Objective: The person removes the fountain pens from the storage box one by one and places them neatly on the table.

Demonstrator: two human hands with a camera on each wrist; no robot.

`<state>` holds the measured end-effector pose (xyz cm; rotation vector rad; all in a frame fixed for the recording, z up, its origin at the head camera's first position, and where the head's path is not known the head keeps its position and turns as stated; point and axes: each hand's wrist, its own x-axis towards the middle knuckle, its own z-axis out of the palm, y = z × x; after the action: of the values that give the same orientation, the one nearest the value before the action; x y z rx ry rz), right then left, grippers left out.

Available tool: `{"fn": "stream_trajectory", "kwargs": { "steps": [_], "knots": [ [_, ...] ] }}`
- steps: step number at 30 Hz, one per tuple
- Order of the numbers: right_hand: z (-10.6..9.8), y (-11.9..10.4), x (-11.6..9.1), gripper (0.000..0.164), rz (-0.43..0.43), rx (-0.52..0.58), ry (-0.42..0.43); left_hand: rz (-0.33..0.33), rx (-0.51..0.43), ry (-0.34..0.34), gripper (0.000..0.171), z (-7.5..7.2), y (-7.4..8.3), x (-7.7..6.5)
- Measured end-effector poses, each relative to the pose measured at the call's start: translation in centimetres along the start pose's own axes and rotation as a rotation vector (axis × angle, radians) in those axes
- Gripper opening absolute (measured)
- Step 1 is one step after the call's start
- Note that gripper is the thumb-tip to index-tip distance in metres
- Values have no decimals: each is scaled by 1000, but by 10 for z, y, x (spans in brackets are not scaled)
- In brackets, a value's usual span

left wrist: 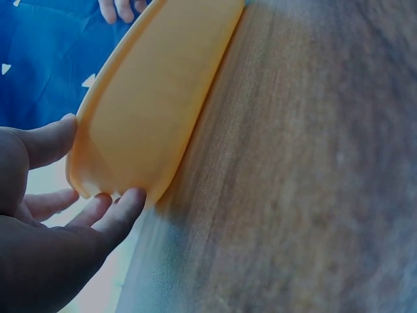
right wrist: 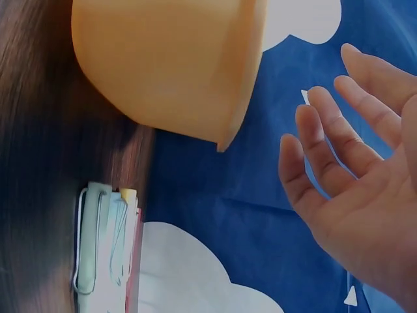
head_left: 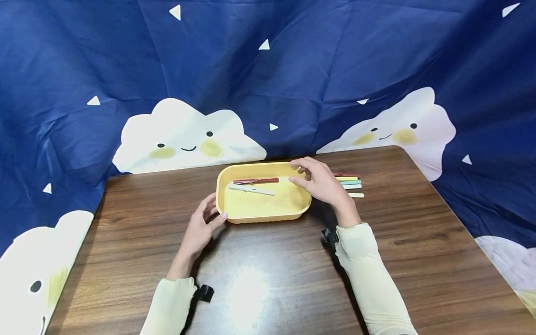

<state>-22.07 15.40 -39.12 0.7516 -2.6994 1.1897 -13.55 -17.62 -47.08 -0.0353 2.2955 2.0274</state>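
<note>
A shallow yellow plastic tray (head_left: 251, 217) stands on the table. Inside it lie a dark red pen (head_left: 261, 180) and a white pen (head_left: 259, 190) with a clip. My left hand (head_left: 200, 229) holds the tray's left end; in the left wrist view its thumb (left wrist: 55, 140) lies at the rim and the other fingers bend against the end wall. Over the tray's right end hovers my right hand (head_left: 320, 181), its fingers spread and loosely bent. The right wrist view shows that hand (right wrist: 365, 153) with nothing in it.
Several pens in pale green, light blue, yellow, white and red lie side by side right of the tray, among them a pale green pen (right wrist: 92, 241). The wooden table (head_left: 418, 242) meets a blue curtain (head_left: 293, 83) with clouds behind it.
</note>
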Motion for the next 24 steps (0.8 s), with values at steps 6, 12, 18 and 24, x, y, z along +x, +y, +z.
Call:
{"fn": "stream_trajectory", "kwargs": {
  "steps": [6, 12, 18, 24],
  "knots": [
    [5, -2, 4, 34, 17, 17, -16, 2, -2, 3, 67, 0, 0, 0],
    [9, -4, 7, 35, 27, 29, -24, 7, -14, -4, 66, 1, -1, 0],
    [16, -5, 12, 37, 25, 38, -34, 4, -1, 2, 66, 1, -2, 1],
    [24, -7, 15, 37, 20, 40, -48, 9, -15, -7, 66, 0, -1, 1]
  ]
}}
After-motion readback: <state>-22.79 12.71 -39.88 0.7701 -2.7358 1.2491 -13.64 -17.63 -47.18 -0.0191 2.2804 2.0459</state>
